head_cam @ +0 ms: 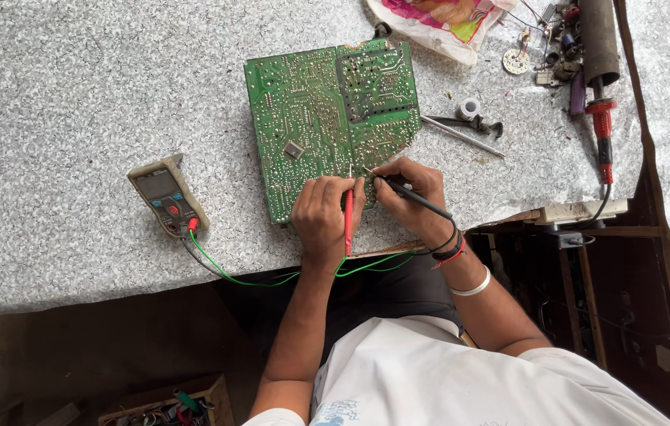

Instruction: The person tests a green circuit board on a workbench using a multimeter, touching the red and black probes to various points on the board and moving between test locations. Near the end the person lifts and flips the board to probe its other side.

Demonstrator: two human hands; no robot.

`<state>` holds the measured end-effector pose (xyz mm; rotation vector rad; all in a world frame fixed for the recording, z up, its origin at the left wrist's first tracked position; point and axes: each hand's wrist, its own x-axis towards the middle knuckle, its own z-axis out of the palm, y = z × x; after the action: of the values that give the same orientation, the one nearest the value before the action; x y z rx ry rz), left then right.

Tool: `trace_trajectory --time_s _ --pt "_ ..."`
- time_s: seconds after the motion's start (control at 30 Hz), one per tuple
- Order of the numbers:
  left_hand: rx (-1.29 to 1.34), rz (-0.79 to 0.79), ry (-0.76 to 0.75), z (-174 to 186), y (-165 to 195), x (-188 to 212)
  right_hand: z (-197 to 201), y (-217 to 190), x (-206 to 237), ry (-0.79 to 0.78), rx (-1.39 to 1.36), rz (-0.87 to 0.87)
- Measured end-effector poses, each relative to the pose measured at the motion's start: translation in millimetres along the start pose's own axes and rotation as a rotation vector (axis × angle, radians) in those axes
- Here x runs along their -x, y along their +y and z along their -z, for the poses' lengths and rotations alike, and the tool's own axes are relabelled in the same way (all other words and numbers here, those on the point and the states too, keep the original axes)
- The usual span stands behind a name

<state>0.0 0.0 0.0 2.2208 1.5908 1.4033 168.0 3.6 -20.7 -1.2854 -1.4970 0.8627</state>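
The left hand [321, 218] pinches the red probe [348, 217] and the right hand [412, 189] the black probe [414, 196], fingers closed around each, tips on the green circuit board [327, 118] lying flat on the speckled table [59, 102]. The board looks light, stiff and fragile, best held by its edges; the slim probes likely want a pencil grip near the tip

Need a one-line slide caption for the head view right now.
Left hand holds red probe, right hand black probe, on green circuit board.
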Motion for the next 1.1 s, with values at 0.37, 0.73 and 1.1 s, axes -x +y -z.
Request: trace_trajectory --time_s 0.37,0.73,1.1 --pt "-0.011 -0.001 0.001 8 12 53 0 14 54 -0.029 -0.047 0.077" --pt "-0.008 0.012 -0.010 24 35 80 15 12 94 -0.008 0.003 0.063" --pt "0.017 0.005 -0.013 21 65 118 42 19 138 -0.023 0.073 0.135"
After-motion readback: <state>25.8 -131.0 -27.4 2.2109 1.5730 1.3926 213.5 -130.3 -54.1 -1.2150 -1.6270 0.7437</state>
